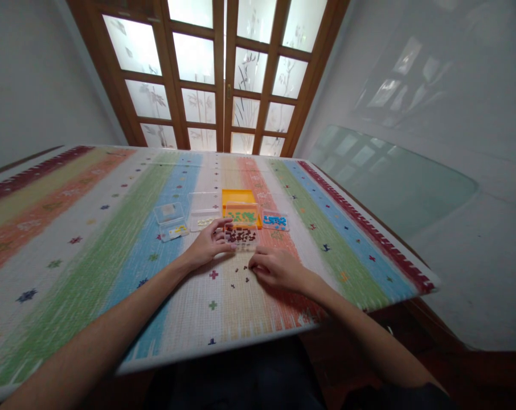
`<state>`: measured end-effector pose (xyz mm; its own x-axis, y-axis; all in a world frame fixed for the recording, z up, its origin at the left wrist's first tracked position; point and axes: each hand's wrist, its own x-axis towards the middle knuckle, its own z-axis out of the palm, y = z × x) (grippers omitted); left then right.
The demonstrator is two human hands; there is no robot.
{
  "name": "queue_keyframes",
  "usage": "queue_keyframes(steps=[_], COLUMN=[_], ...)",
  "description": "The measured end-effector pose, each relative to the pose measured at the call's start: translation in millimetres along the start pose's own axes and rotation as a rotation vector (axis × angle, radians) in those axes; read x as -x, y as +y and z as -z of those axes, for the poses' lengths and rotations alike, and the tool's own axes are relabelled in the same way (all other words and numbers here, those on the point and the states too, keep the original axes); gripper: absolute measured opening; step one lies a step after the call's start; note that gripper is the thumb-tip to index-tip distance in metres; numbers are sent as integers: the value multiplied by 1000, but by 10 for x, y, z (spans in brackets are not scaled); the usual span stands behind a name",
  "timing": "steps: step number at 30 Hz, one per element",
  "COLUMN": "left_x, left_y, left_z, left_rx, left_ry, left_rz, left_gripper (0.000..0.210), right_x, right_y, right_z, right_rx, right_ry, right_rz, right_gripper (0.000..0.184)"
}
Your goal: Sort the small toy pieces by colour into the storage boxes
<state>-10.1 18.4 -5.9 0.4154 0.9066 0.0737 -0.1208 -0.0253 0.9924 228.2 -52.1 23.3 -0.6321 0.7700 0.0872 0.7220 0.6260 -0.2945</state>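
My left hand (210,244) grips the left side of a clear plastic box (245,247), thumb at its near edge and fingers at its far left corner. Small dark brown pieces (241,235) lie inside that box. Just off the box's near right corner, my right hand (275,266) rests low over the cloth with its fingers pinched together. Whatever is between those fingertips is hidden. Several loose brown pieces (246,279) are scattered on the cloth left of my right fingertips.
Behind the brown pieces stand a clear box with green pieces (243,217) and an orange box (238,196). A box of blue pieces (275,221) is to the right. Left are boxes with white pieces (205,221) and yellow pieces (180,229). A striped tablecloth (189,302) covers the table.
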Motion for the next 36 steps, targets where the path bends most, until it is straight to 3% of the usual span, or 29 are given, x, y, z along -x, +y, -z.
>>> queue_keyframes(steps=[11, 21, 36], left_x=[-20, -3, -17], left_y=[-20, 24, -4], left_z=[0, -26, -13], left_rx=[32, 7, -8], left_ry=[-11, 5, -6], left_rz=[-28, 16, 7], left_gripper=[68, 72, 72], right_x=[10, 18, 66], right_y=[28, -28, -2], right_z=[47, -56, 63], right_rx=[-39, 130, 20], right_ry=[-42, -11, -22], right_rz=[-59, -21, -30], right_gripper=[13, 15, 11])
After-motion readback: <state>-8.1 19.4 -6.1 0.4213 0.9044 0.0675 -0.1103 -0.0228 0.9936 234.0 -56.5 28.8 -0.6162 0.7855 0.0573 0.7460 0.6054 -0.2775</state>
